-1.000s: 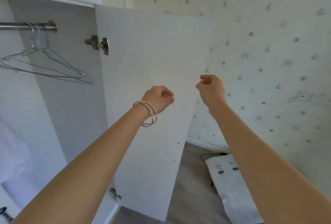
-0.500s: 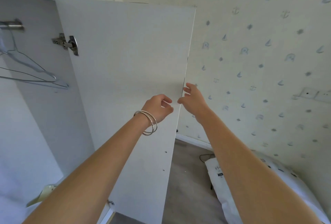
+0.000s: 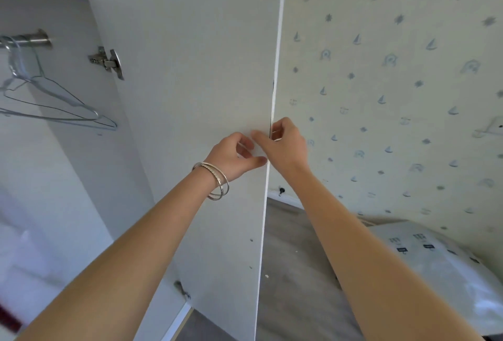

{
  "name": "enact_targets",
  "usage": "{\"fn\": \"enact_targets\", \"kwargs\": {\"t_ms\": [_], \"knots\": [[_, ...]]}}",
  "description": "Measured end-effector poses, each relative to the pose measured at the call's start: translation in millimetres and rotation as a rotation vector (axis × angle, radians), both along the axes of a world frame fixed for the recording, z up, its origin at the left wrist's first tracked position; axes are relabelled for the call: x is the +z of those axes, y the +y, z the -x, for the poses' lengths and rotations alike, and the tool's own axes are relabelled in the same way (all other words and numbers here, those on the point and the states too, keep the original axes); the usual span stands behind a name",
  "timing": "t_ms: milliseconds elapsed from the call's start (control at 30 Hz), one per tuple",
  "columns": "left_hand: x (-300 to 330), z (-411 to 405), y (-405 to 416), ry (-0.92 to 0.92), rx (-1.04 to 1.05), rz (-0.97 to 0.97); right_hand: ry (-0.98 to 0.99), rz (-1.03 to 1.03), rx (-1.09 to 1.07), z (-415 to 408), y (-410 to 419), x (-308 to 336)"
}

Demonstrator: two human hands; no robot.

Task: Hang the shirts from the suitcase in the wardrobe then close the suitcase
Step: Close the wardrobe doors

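Observation:
The white wardrobe door (image 3: pixel 190 82) stands open in front of me, its free edge running down the middle of the view. My right hand (image 3: pixel 288 142) grips that edge, thumb on the inner face and fingers curled behind it. My left hand (image 3: pixel 234 155), bangles on its wrist, rests against the door's inner face just left of the edge with its fingers loosely curled. Inside the wardrobe, bare wire hangers (image 3: pixel 54 101) hang from a metal rail (image 3: pixel 30 39). No shirt or suitcase is in view.
A door hinge (image 3: pixel 109 61) sits at the upper left of the door. Patterned wallpaper (image 3: pixel 394 82) covers the wall on the right. A white plastic-wrapped bundle (image 3: pixel 441 267) lies on the grey floor (image 3: pixel 294 259) at the lower right.
Both hands have moved forward to the door's free edge. My right hand has taken hold of the edge and my left hand now touches the inner face.

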State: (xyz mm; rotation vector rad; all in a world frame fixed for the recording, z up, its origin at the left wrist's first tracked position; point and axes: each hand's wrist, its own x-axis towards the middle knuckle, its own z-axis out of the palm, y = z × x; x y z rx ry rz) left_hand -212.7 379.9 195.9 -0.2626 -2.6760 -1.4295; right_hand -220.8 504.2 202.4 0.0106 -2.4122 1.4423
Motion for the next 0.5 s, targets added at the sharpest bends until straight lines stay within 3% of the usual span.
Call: {"fn": "enact_targets", "kwargs": {"t_ms": [200,500], "knots": [[10,-61,-44,-0.009,0.05,-0.005,0.038,-0.093,0.016,-67,-48,1],[29,-150,-160,-0.057,0.169,0.257,0.054,-0.189,0.125,-156,-167,8]]}}
